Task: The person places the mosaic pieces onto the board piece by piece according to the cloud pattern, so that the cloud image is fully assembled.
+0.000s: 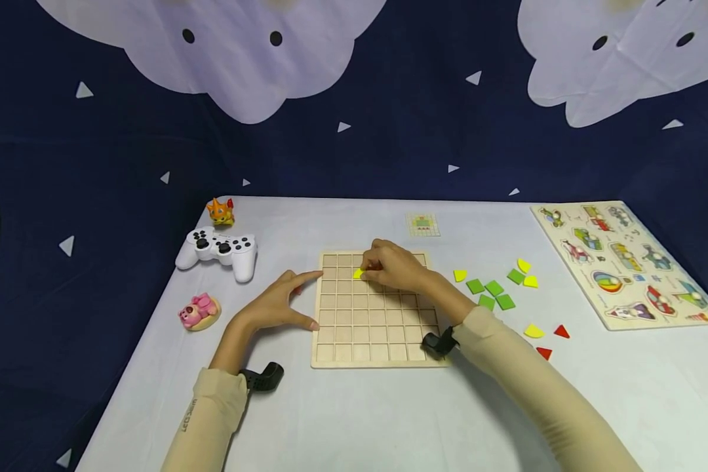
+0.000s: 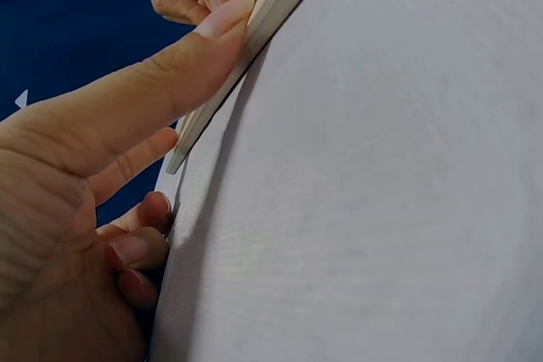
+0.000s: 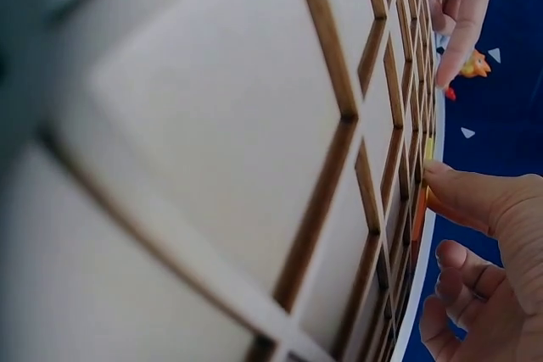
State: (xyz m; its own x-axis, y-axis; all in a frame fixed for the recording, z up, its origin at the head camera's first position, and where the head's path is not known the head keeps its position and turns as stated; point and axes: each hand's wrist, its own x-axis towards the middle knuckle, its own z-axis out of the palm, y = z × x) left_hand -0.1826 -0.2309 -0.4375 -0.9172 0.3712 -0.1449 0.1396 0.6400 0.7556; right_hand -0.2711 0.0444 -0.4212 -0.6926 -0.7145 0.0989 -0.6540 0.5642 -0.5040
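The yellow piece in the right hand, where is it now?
In the head view the yellow piece is pinched by the right hand over the wooden grid board's far rows.

even soft light, wrist views blurred

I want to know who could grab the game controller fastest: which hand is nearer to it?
Left. The left hand rests at the grid board's left edge, just right of the white controller; the right hand is farther, over the board's top rows.

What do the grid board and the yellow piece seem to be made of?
The grid board looks like pale unfinished wood: matte, with darker, burnt-looking edges along its cell dividers. The yellow piece under the right hand looks flat, evenly coloured and matte, perhaps painted wood or plastic; I cannot tell which.
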